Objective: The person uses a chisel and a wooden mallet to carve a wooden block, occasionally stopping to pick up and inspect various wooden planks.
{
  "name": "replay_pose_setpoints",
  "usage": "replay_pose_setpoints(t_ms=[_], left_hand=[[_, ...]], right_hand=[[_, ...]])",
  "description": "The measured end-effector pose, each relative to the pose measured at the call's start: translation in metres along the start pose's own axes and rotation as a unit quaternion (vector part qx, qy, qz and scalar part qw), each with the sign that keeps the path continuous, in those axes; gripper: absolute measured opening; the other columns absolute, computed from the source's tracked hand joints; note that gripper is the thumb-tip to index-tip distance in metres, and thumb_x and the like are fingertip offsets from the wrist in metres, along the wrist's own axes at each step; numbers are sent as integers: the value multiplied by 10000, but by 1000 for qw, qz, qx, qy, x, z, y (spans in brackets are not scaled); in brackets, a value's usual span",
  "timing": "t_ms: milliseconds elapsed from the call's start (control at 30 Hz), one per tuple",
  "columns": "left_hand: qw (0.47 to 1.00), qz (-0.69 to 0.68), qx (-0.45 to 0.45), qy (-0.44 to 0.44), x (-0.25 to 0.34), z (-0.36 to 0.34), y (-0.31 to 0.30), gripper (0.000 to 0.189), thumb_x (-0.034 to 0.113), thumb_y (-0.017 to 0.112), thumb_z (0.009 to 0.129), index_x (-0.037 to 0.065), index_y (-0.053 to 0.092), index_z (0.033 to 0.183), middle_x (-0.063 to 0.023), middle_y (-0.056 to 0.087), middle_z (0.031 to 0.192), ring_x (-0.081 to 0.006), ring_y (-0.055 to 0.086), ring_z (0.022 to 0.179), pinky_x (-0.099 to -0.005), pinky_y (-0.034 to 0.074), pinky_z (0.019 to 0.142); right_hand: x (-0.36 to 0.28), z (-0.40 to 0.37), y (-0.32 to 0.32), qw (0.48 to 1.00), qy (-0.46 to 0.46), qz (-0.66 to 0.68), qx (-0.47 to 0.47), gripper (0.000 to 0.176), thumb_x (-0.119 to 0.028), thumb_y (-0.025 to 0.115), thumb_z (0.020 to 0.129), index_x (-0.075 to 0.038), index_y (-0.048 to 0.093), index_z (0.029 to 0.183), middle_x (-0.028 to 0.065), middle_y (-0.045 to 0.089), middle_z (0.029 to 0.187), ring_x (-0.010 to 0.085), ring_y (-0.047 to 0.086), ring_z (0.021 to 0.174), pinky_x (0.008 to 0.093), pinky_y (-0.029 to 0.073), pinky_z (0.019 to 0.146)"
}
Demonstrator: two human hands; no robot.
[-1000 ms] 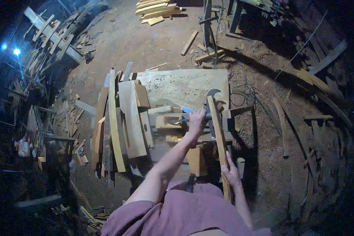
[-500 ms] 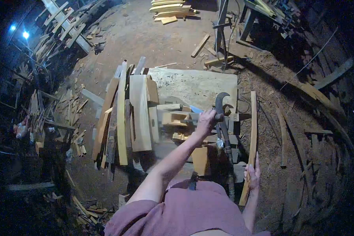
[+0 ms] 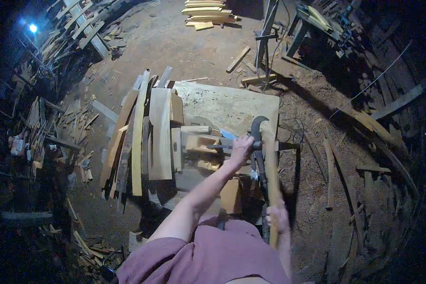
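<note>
A long, pale wooden strip (image 3: 271, 175), smeared by motion, stands lengthwise at the right side of the workbench. Its lower part is in my right hand (image 3: 278, 217), whose fingers are wrapped round it. My left hand (image 3: 242, 149) is closed on a dark metal bar at the middle of the bench, beside a curved black pipe (image 3: 258, 125). The strip's upper end lies close to the pipe's bend. Left of my left hand are an orange-brown wooden block (image 3: 201, 143) and a bluish piece (image 3: 228, 134). Another wooden block (image 3: 231, 196) sits nearer my body.
Several long boards (image 3: 160, 135) lean together on the left of the bench. A pale, stained sheet (image 3: 222, 102) covers its far part. Stacked wood (image 3: 209, 14) lies at the far end of the floor. Offcuts and curved strips (image 3: 330, 170) litter both sides.
My right hand has brought the wooden strip leftward, from the ground side to beside the black pipe. My left hand keeps its hold on the bar. The view has shifted slightly.
</note>
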State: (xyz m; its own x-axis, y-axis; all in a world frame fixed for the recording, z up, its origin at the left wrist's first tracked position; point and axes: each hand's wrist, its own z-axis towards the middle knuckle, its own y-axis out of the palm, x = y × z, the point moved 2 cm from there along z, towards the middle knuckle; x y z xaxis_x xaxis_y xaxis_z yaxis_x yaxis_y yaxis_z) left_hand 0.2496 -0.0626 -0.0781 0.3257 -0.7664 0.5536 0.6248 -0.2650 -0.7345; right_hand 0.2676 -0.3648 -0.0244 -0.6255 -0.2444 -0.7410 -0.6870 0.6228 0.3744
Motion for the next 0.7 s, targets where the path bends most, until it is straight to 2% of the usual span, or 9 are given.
replay_pose_setpoints(t_ms=[33, 133, 200, 300, 333, 400, 500, 633, 700], left_hand=[[1000, 2, 1, -5, -4, -2, 1, 134, 130, 562, 732, 96, 489, 838, -106, 554, 800, -305, 532, 800, -421, 364, 672], [1000, -4, 17, -5, -12, 3, -2, 140, 132, 566, 727, 92, 491, 839, -107, 553, 799, -307, 539, 803, -417, 375, 663], [1000, -17, 22, 0, -15, -2, -2, 143, 134, 569, 725, 91, 494, 839, -108, 553, 800, -308, 543, 806, -415, 380, 658], [1000, 7, 19, 1, -16, 1, 1, 137, 131, 568, 723, 92, 502, 837, -111, 559, 811, -307, 547, 803, -418, 389, 645], [1000, 15, 20, 0, -15, 1, 1, 126, 125, 564, 723, 92, 504, 830, -111, 559, 807, -306, 548, 796, -421, 393, 642], [1000, 22, 16, 1, -17, -3, 4, 116, 118, 560, 724, 92, 506, 823, -111, 560, 802, -305, 549, 789, -424, 398, 639], [999, 25, 28, -7, -29, -4, 0, 88, 107, 547, 729, 90, 509, 806, -106, 555, 770, -310, 545, 782, -437, 402, 643], [999, 30, 23, -16, -32, -3, -2, 96, 131, 548, 733, 91, 510, 811, -106, 555, 770, -309, 542, 788, -454, 395, 646], [999, 34, 30, -11, -31, -5, -3, 94, 133, 548, 736, 89, 510, 810, -107, 552, 772, -308, 539, 791, -454, 394, 646]], right_hand=[[0, 3, 22, 994, -23, -107, -4, 667, -248, 535, 864, -198, 167, 1418, 19, 488, 754, 95, 474, 547, 220, 410, 448], [-14, 6, 18, 988, -72, -136, -14, 679, -260, 528, 866, -193, 143, 1421, 17, 489, 741, 88, 479, 555, 215, 416, 452], [-16, -2, -1, 983, -101, -122, 96, 612, -359, 504, 873, -171, 230, 1386, 26, 507, 752, 95, 484, 481, 228, 416, 384], [-18, 0, -19, 992, -83, 6, 99, 324, -398, 437, 901, -79, 428, 958, 28, 477, 731, 108, 460, 484, 216, 399, 393], [-14, 8, -16, 999, -26, 1, 31, 385, -367, 466, 893, -81, 437, 1149, 22, 476, 717, 94, 451, 488, 214, 399, 398], [-3, 23, 21, 984, -37, -171, 15, 571, -274, 517, 864, -170, 287, 1375, 28, 502, 786, 91, 473, 546, 217, 434, 446], [-29, 18, 41, 987, 0, -158, 9, 679, -225, 538, 849, -212, 169, 1419, 16, 489, 784, 77, 455, 568, 204, 438, 479], [-53, 5, 30, 991, -92, -16, 101, 647, -290, 531, 864, -236, 184, 1407, -18, 455, 704, 57, 429, 460, 176, 397, 381], [-33, 20, 18, 995, -67, -49, 59, 645, -292, 525, 868, -236, 178, 1408, -20, 452, 707, 57, 426, 468, 182, 403, 388]])
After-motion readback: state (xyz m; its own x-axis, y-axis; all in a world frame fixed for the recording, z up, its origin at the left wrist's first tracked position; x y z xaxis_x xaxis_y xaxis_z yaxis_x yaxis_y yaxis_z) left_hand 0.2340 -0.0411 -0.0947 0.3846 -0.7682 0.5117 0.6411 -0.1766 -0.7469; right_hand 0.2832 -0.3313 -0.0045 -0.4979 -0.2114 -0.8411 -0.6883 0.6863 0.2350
